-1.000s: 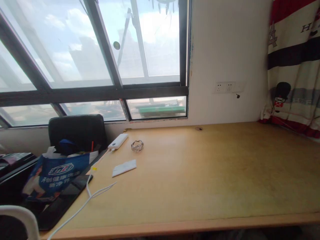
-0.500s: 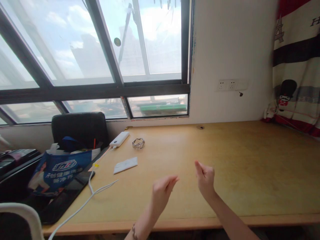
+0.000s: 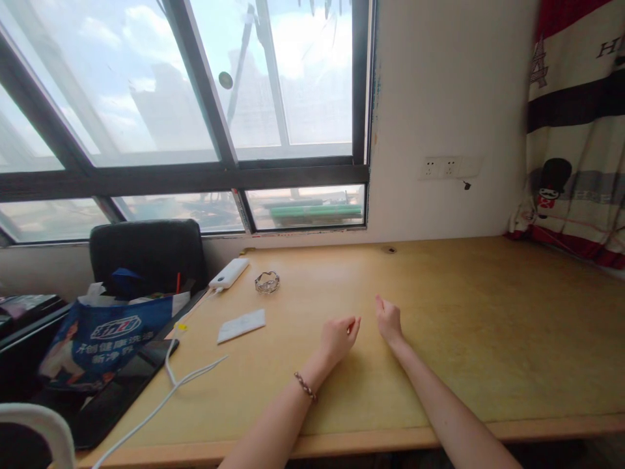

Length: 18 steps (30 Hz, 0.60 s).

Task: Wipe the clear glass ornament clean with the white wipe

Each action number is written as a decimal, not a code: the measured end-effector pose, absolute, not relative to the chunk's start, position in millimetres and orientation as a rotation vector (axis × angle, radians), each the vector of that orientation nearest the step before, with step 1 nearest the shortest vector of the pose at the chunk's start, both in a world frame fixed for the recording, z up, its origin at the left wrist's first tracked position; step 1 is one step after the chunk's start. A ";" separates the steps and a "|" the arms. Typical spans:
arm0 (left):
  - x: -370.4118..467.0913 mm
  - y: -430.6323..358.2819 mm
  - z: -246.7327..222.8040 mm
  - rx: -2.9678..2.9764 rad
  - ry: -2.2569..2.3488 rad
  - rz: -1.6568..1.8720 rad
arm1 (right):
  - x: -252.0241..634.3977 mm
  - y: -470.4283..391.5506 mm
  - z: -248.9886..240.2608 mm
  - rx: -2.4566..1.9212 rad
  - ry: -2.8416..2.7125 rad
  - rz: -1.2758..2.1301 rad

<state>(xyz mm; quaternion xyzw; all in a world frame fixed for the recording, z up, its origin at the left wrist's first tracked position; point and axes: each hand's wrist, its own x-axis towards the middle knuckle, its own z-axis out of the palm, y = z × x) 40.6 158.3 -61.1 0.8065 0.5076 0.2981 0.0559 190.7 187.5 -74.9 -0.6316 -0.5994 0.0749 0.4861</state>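
My left hand (image 3: 340, 337) is closed in a loose fist over the wooden desk (image 3: 488, 339), its thumb side turned up. A braided bracelet (image 3: 305, 387) circles that wrist. A short gap to the right, my right hand (image 3: 389, 318) is also curled closed, with the thumb tip pointing up and forward. I see nothing in either fist. Nearest on the left lie a flat white packet (image 3: 241, 326) and, farther back, a silver openwork ring-shaped piece (image 3: 267, 282), perhaps a bracelet or watch. Neither hand touches them.
A white power bank (image 3: 229, 273) with a white cable (image 3: 156, 404) lies along the desk's left edge. Beyond that edge are a black chair (image 3: 146, 254) and a blue bag (image 3: 117, 332). Windows, a wall socket (image 3: 441, 167) and a patterned curtain (image 3: 576, 130) border the desk.
Both hands have moved forward over the desk and closer together, so more of the forearms shows. Both stay closed. The view has shifted slightly.
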 end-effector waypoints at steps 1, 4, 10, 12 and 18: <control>39.0 158.0 -61.5 2.436 1.538 0.908 | 189.3 185.3 -73.7 -1.516 -1.457 0.210; 34.8 161.6 -60.1 2.415 1.550 0.931 | 183.2 178.4 -69.7 -1.452 -1.490 0.284; 30.7 167.0 -61.7 2.457 1.586 0.877 | 177.6 172.2 -69.2 -1.394 -1.587 0.355; 30.1 166.8 -63.1 2.483 1.578 0.830 | 177.8 172.8 -70.4 -1.403 -1.617 0.356; 28.7 166.8 -62.9 2.541 1.544 0.763 | 178.0 172.4 -71.0 -1.422 -1.739 0.305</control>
